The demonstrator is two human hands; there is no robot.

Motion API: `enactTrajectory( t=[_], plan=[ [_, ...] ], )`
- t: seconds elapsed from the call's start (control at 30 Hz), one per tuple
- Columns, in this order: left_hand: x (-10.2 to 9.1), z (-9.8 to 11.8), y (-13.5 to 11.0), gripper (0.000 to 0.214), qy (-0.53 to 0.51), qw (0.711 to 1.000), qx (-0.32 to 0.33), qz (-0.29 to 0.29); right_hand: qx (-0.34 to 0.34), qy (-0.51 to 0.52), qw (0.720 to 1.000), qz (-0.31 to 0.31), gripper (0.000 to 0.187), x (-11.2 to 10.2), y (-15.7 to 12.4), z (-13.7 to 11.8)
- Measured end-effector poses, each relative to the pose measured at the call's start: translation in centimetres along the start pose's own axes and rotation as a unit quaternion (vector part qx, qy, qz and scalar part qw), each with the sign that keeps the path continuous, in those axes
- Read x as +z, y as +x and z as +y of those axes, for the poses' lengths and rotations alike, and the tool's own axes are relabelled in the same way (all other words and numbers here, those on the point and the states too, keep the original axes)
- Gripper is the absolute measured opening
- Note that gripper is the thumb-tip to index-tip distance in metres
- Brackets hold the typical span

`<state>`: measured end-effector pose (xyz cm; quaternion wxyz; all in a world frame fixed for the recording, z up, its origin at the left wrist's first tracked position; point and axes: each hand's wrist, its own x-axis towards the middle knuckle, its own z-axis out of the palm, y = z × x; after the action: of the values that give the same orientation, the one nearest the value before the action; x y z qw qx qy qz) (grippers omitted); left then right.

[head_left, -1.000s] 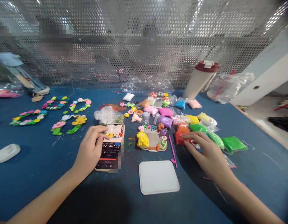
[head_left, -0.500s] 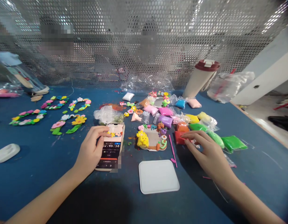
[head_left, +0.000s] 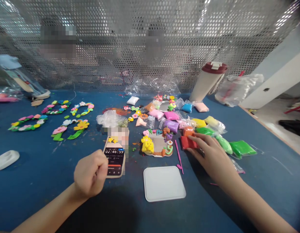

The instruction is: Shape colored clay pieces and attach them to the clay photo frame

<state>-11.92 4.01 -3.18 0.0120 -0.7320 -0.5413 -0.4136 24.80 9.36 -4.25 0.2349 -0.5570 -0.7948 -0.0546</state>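
Observation:
My left hand [head_left: 91,174] is curled into a loose fist with nothing visible in it, right beside the lower left corner of a phone [head_left: 114,157] lying on the blue table [head_left: 43,181]. My right hand [head_left: 210,155] lies with fingers stretched out, fingertips resting on a red clay packet [head_left: 186,142]. Between my hands sits a small clay-decorated frame [head_left: 157,147] with a yellow figure on it. A thin pink tool [head_left: 179,156] lies next to it, and a white square board [head_left: 164,183] is nearer to me.
Several coloured clay packets [head_left: 172,116] spread behind the frame, with green ones [head_left: 242,149] at the right. Clay flower rings [head_left: 59,118] lie at the left, with a white mould [head_left: 5,159] nearer. A red-lidded cup [head_left: 208,81] and plastic bags stand by the perforated metal screen [head_left: 150,38].
My left hand came off the phone's screen, drew back toward me and curled shut. My right hand slid slightly forward onto the red packet.

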Motion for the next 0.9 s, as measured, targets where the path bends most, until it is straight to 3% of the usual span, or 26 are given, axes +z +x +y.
enactTrajectory(
  t=[0.1,0.17,0.27,0.5,0.9],
  plan=[
    [0.2,0.9,0.7,0.016,-0.001,1.0,0.004,0.013,-0.004,0.006,1.0,-0.011,0.034,-0.2,0.0,0.0],
    [0.5,1.1,1.6,0.014,0.032,0.996,-0.075,0.033,-0.004,0.01,1.0,-0.017,0.034,-0.3,0.1,0.0],
    [0.7,0.7,2.6,0.013,0.048,0.991,-0.121,0.009,0.002,0.014,1.0,-0.021,0.035,-0.3,0.1,-0.1],
    [0.9,0.5,2.6,0.014,0.057,0.988,-0.133,-0.048,0.011,0.008,1.0,-0.022,0.035,-0.3,0.0,-0.2],
    [0.9,0.4,2.6,0.016,0.029,0.986,-0.158,-0.043,0.001,0.013,1.0,-0.026,0.033,-0.1,0.0,0.3]
  ],
)
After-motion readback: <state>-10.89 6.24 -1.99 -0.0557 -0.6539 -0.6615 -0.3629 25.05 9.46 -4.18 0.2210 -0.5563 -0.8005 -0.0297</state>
